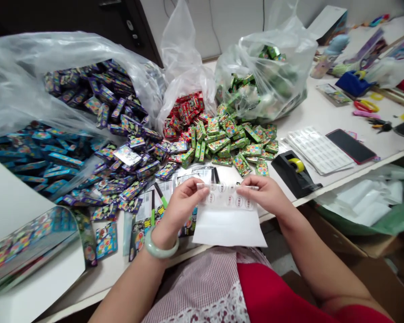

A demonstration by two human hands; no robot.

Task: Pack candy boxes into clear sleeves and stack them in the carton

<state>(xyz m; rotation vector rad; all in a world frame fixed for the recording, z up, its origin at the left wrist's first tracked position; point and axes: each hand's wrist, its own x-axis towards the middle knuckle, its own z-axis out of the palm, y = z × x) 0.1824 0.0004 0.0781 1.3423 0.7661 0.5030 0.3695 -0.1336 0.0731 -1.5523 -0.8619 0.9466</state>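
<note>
Below centre, the left hand [188, 199] and right hand [264, 193] pinch the top edge of a sticker sheet [229, 226] between them, its print unreadable. Beyond, the upper-left bag [16, 58], cut off by the frame, holds purple boxes [104, 94]; the upper-centre bag [181, 42], red boxes [188, 110]; the upper-right bag [289, 54], green boxes [244, 83], partly veiled.

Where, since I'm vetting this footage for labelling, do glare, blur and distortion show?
Head view: whitish glare on the clear bag around green packets; head view: fine print on the sticker sheet too soft to read; head view: seemingly wide-angle stretching toward the edges, with the blue tape dispenser at right looking soft.
</note>
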